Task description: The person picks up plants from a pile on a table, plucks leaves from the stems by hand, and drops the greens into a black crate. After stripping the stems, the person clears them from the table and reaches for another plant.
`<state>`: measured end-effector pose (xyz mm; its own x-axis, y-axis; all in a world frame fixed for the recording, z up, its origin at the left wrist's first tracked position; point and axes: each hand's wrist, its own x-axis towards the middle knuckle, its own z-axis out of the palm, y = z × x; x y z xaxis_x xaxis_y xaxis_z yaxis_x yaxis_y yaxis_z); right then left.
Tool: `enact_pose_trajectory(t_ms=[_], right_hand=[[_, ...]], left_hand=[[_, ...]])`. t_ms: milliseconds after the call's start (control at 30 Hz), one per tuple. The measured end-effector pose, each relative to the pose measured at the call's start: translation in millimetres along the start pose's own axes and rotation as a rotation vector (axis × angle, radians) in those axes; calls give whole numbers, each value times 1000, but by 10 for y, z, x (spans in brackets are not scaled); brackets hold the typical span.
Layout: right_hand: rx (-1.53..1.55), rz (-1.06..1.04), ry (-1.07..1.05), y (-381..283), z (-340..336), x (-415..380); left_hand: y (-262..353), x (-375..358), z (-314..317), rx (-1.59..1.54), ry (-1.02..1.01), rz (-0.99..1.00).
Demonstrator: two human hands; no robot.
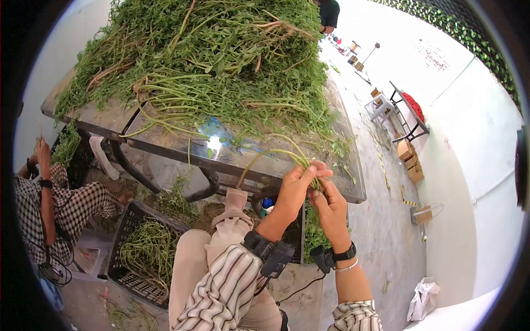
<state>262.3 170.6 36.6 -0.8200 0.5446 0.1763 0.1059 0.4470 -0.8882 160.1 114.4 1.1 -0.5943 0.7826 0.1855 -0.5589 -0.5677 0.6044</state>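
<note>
Several long green plant stems arc out of my hands over the table's front edge. My left hand is closed around them, its thumb pressed on the bunch. Just to the right, my right hand pinches the same stems lower down, its fingertips close to those of my left hand. The hands partly hide the bunch. Beyond them, a big heap of leafy green stalks covers much of the metal table, with some pale roots showing.
A black crate with stems stands on the floor to my left; another crate of greens is partly hidden below my hands. At the left sits a person in checkered clothes. Cardboard boxes line the right wall, near a white stool.
</note>
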Motion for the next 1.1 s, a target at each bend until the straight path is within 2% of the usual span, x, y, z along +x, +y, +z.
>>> enact_pose_trajectory(t_ms=[100, 167, 233, 367, 767, 833, 1100], right_hand=[[-56, -61, 97, 64, -43, -118], [-52, -85, 147, 152, -106, -190], [-32, -96, 245, 200, -159, -284], [-85, -101, 294, 253, -246, -440], [-106, -92, 244, 174, -98, -255], [-64, -53, 164, 204, -75, -234], [71, 35, 153, 266, -1, -214]], left_hand=[[-22, 11, -33, 58, 30, 6], [-42, 39, -40, 31, 33, 133], [-23, 33, -41, -3, 64, 108], [-21, 10, -53, -2, 143, 92], [-63, -30, -41, 39, 25, 45], [-54, -27, -41, 30, 11, 46], [-55, -33, -96, 47, -12, 55]])
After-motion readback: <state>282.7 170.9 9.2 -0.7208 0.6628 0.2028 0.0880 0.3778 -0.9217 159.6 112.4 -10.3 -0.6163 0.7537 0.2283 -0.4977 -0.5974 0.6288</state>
